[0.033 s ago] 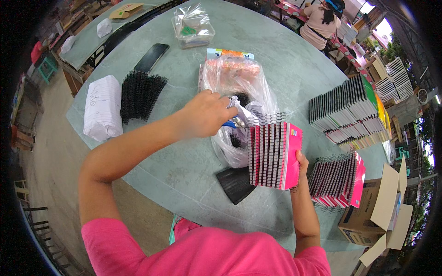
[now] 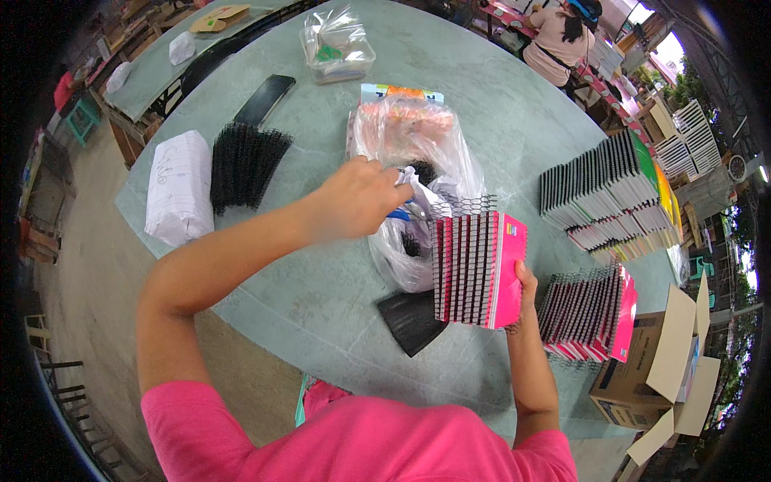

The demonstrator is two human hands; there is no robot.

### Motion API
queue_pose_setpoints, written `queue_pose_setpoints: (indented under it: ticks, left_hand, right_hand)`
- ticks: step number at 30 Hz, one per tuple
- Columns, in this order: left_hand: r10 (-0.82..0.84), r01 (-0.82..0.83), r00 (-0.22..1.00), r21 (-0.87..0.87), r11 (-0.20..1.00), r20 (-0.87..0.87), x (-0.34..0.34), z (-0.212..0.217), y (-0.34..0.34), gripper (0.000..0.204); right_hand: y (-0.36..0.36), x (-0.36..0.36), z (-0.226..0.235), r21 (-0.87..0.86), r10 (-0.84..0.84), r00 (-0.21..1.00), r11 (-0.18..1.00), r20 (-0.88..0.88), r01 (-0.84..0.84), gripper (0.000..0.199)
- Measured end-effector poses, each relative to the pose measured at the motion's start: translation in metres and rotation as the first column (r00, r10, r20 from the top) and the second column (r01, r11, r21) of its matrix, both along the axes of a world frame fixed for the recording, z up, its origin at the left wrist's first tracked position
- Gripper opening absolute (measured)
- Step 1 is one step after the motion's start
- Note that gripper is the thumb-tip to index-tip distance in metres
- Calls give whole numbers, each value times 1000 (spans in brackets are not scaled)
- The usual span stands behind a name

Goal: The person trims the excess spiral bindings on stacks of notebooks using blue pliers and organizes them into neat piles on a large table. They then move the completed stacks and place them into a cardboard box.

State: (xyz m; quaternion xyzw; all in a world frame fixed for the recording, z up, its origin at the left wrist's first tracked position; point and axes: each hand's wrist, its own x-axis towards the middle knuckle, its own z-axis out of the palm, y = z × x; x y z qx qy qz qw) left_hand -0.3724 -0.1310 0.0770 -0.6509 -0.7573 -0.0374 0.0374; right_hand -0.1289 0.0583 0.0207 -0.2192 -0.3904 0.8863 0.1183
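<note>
Two hands share the work: the right hand [image 2: 524,283] grips a stack of pink notebooks [image 2: 478,269] upright on the table [image 2: 321,297], while the left hand [image 2: 361,197] pinches the plastic bag [image 2: 418,161] beside it. Better keep the stack steady.

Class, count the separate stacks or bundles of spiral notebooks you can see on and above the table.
3: one bundle of pink notebooks held upright in the right hand, a pink stack beside it, a large row farther right. Others may be hidden.

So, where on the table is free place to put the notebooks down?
Bare tabletop lies beyond the plastic bag, and some between the black spiral bundle and the left hand. The right side is crowded by notebook stacks.
</note>
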Motion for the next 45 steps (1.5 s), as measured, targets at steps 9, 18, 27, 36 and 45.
queue_pose_setpoints:
  ticks: [9,18,27,36,45]
  left_hand:
    - [-26,49,989,155,987,-143,-5,9,4,36]
    - [-28,24,997,49,999,74,-1,2,10,31]
    - [-3,20,994,160,987,-107,-2,10,4,34]
    - [11,-9,993,-18,1000,114,7,0,13,33]
    - [-45,73,992,248,966,-117,-1,5,14,33]
  right_hand:
    - [4,-5,-5,-45,4,1000,999,-10,-4,64]
    - [-1,-4,1,-48,30,1000,998,1,-30,63]
    - [1,-5,-1,-38,22,1000,999,0,-22,65]
    - [2,-4,-5,-43,64,997,997,46,-62,67]
    - [3,-7,-7,-48,35,997,998,63,-32,67]
